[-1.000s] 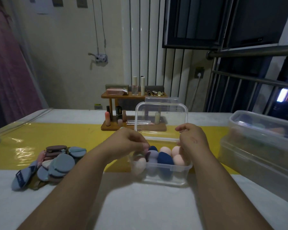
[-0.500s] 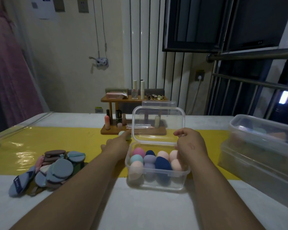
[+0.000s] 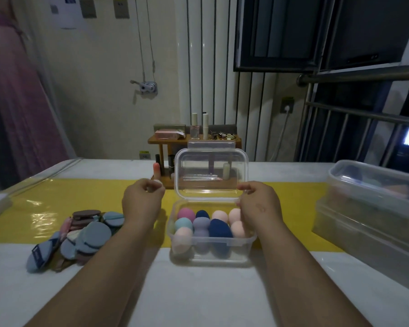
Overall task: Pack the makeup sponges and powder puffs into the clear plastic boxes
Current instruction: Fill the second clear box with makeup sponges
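Small clear box (image 3: pixel 213 246) at table's (image 3: pixel 198 293) middle, lid (image 3: pixel 211 173) upright, nearly full of sponges (image 3: pixel 219 228); puff pile (image 3: pixel 80 234) near left edge still unpacked; larger boxes (image 3: pixel 373 208) at right edge, contents blurred; left hand (image 3: pixel 143 201) curled narrow around small pale thing, identity unclear; right hand (image 3: pixel 260 204) pinches lid's lower right corner; closing likely next.

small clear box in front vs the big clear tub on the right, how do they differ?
The small clear box stands open, its hinged lid upright; the big clear tub has its lid on. The small clear box sits centred between the hands and shows its egg-shaped makeup sponges plainly; the big clear tub sits at the right edge, cut off by the frame, its contents blurred. The tub looks much bigger. Both are clear plastic, on the same table.
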